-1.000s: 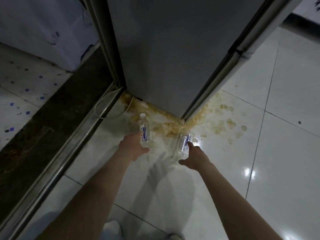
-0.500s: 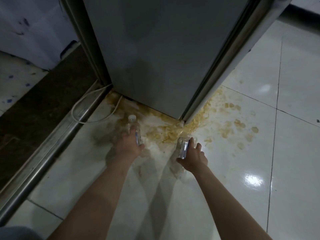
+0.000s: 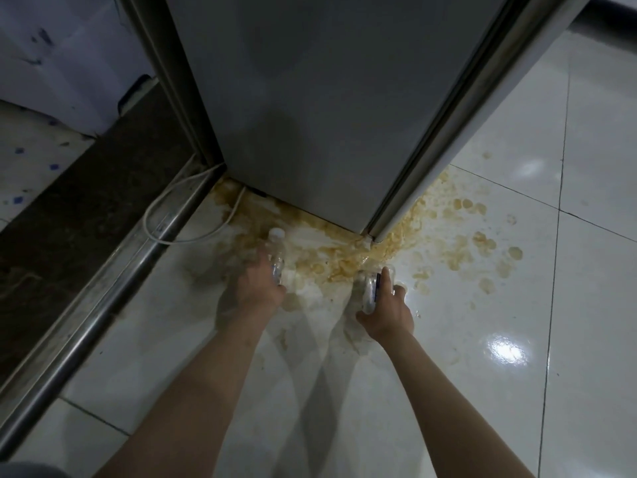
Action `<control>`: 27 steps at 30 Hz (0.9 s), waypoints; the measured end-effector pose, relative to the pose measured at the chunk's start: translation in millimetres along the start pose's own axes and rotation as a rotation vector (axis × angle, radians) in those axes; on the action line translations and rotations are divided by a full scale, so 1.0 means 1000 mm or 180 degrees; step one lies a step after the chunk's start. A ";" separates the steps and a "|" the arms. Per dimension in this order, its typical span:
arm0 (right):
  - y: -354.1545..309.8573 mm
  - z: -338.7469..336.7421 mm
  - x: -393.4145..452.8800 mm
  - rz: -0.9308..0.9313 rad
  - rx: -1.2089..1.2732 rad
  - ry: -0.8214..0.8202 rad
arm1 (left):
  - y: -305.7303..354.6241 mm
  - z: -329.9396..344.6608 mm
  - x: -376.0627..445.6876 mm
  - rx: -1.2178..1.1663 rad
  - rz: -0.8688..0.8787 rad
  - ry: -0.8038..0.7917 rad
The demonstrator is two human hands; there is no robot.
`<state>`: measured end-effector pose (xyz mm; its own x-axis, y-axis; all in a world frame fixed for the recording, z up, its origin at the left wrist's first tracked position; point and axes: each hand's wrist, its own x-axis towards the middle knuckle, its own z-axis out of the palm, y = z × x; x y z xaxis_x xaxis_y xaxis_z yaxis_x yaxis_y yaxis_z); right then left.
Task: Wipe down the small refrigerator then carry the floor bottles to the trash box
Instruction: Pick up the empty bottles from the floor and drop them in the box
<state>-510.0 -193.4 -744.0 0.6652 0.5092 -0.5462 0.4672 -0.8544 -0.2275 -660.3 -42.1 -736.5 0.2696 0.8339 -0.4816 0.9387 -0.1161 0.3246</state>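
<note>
Two clear plastic water bottles are in hand on the white tiled floor point(image 3: 448, 391), so the second half of the job looks under way. The left hand point(image 3: 253, 293) has its grip curled round the left bottle point(image 3: 276, 251), whose white cap points toward the small refrigerator point(image 3: 327, 108). The right hand point(image 3: 387, 310) clasps the right bottle point(image 3: 371, 291), fingers wrapped over its blue label. Both bottles sit just in front of the refrigerator's lower corner, amid a spread of yellow-brown spill stains point(image 3: 348, 260). Whether either bottle has left the floor I cannot tell. The carry itself appears not yet done, and the trash box is nowhere in view. Nothing here shows whether the wipe-down is finished: only a dim grey side panel shows, the top is cut off, and no cloth is visible. A white cable point(image 3: 179, 205) loops beside the metal threshold rail point(image 3: 103, 305).
</note>
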 end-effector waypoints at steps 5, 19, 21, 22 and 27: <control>-0.003 -0.023 -0.030 -0.0040 -0.0012 -0.0250 | 0.001 -0.025 -0.025 -0.0103 0.0035 -0.0074; -0.049 -0.164 -0.165 0.0024 0.0054 -0.0392 | 0.038 -0.180 -0.133 0.0052 0.0377 -0.0137; -0.057 -0.190 -0.189 0.0032 0.0057 -0.0430 | 0.045 -0.209 -0.152 0.0141 0.0390 -0.0143; -0.061 -0.203 -0.200 0.0028 0.0073 -0.0438 | 0.050 -0.223 -0.162 0.0161 0.0375 -0.0145; -0.075 -0.268 -0.256 0.0053 0.0120 -0.0506 | 0.073 -0.285 -0.208 0.0046 0.0617 -0.0133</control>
<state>-559.2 -231.7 -370.7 0.5707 0.4747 -0.6701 0.4327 -0.8674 -0.2459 -709.2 -70.7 -380.9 0.4541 0.7720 -0.4447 0.8713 -0.2804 0.4029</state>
